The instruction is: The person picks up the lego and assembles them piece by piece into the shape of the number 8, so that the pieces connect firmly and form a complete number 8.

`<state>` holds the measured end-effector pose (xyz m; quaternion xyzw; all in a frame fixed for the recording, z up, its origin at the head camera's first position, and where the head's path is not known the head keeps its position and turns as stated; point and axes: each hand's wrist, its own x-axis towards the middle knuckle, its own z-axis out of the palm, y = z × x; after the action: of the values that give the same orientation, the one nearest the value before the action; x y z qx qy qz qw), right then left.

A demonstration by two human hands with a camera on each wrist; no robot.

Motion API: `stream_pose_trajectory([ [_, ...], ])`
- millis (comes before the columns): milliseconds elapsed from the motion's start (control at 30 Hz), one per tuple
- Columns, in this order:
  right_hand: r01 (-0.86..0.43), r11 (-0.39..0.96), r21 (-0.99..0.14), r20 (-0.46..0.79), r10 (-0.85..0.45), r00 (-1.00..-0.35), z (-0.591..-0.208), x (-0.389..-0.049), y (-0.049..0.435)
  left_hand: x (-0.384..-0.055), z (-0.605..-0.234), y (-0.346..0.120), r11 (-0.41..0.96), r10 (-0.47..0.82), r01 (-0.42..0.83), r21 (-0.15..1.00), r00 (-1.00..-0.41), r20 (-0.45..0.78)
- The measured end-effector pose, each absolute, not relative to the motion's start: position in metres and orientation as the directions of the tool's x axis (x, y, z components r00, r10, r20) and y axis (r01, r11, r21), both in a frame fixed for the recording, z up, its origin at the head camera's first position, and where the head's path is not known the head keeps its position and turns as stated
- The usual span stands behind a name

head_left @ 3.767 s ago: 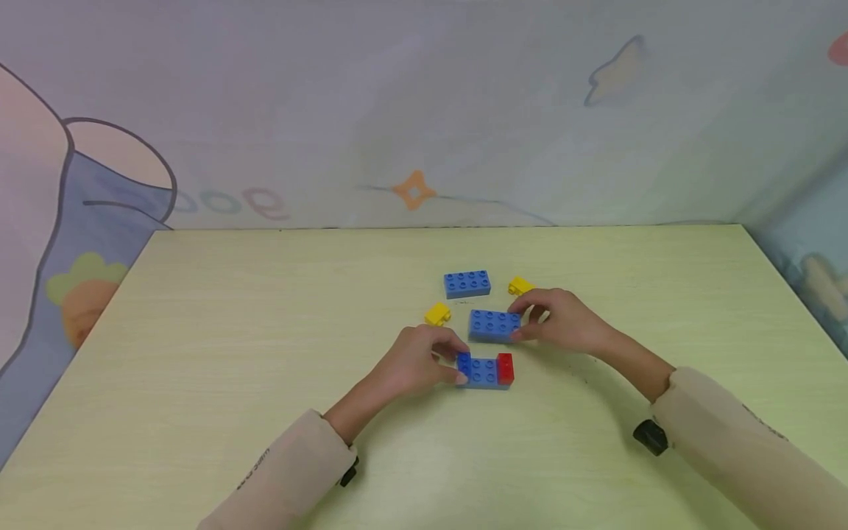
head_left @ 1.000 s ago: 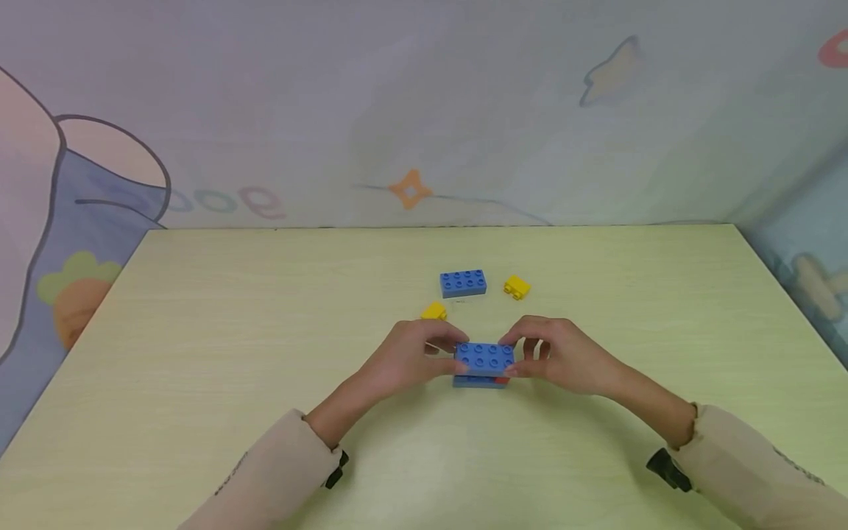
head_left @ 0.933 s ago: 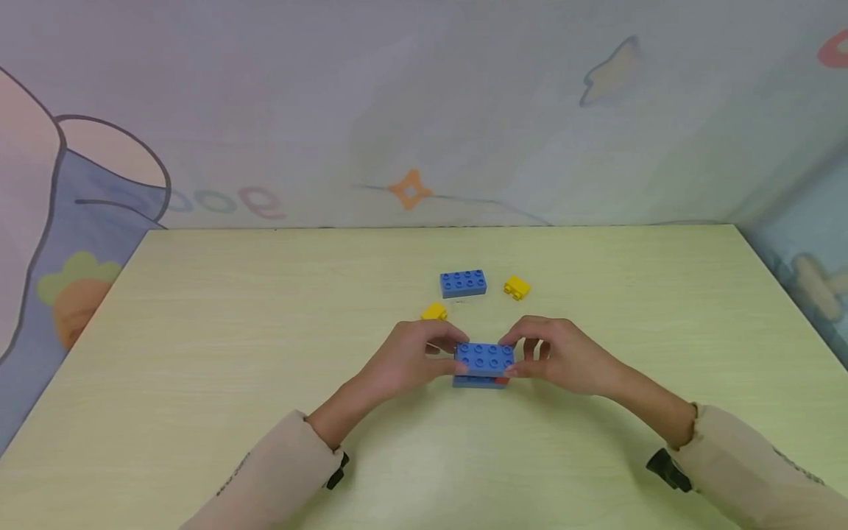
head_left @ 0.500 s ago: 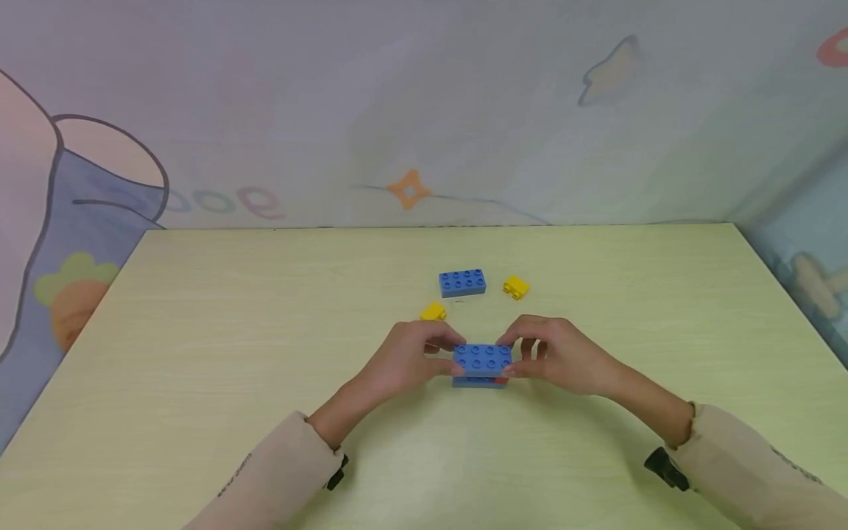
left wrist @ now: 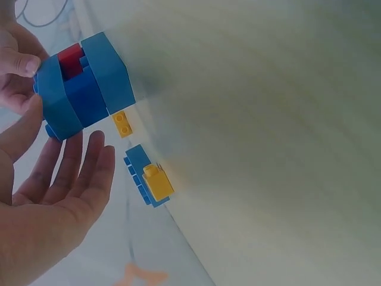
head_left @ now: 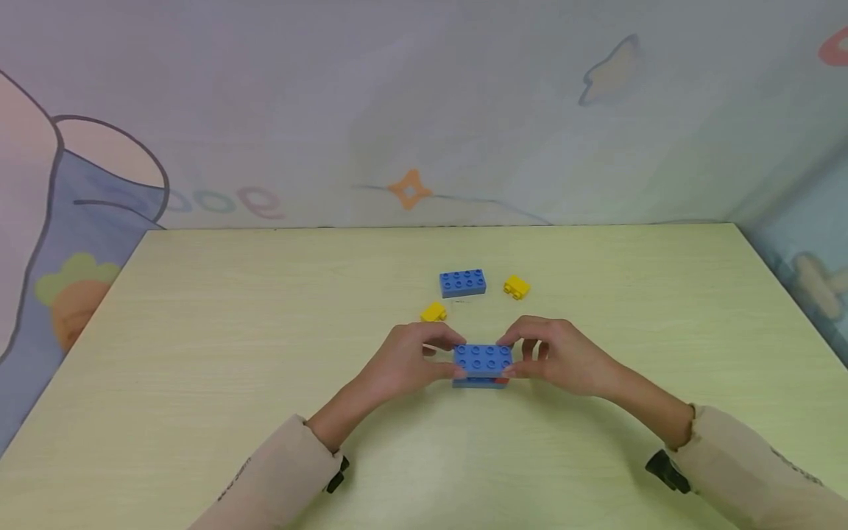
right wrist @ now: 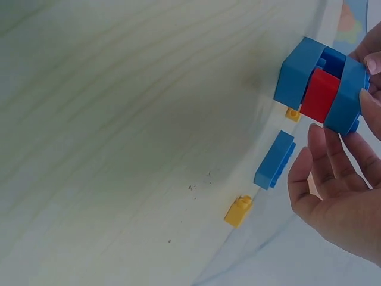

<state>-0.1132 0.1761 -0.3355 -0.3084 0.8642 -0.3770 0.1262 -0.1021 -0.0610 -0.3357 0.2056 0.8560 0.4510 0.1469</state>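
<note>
Cartoon-printed, softly creased fabric (head_left: 464, 110) backs a pale wood-grained tabletop (head_left: 265, 309). Centred between the two hands is the upper light-blue eight-stud brick (head_left: 483, 358), its long axis running left to right, so each hand meets one short end and neither is nearer. Thumb and forefinger of the left hand (head_left: 411, 357) pinch its left end, those of the right hand (head_left: 563, 357) its right, the other fingers loosely spread.

It rests, studs up, over a small dark-blue brick (left wrist: 86, 98) on the left and a small red brick (right wrist: 320, 95) on the right, both standing on the lower light-blue brick (head_left: 478, 383). How firmly the studs engage cannot be told.

Just beyond lie a spare light-blue brick (head_left: 462, 287), stud-side up and oblong, and two blocky yellow bricks (head_left: 433, 313) tipped sideways. All look like smooth, rigid plastic.
</note>
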Motion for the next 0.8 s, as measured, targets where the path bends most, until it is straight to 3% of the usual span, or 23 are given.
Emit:
stream_pose_trajectory([
  [267, -0.498, 0.515, -0.698, 0.067, -0.645, -0.761, -0.3375, -0.1101, 0.1763, -0.1014, -0.3362, -0.0602, 0.507, 0.472, 0.216, 0.834, -0.879, -0.060],
  [800, -0.445, 0.491, -0.749, 0.040, -0.637, -0.770, -0.3402, -0.1144, 0.1800, -0.1016, -0.3389, -0.0587, 0.505, 0.471, 0.213, 0.836, -0.880, -0.060],
])
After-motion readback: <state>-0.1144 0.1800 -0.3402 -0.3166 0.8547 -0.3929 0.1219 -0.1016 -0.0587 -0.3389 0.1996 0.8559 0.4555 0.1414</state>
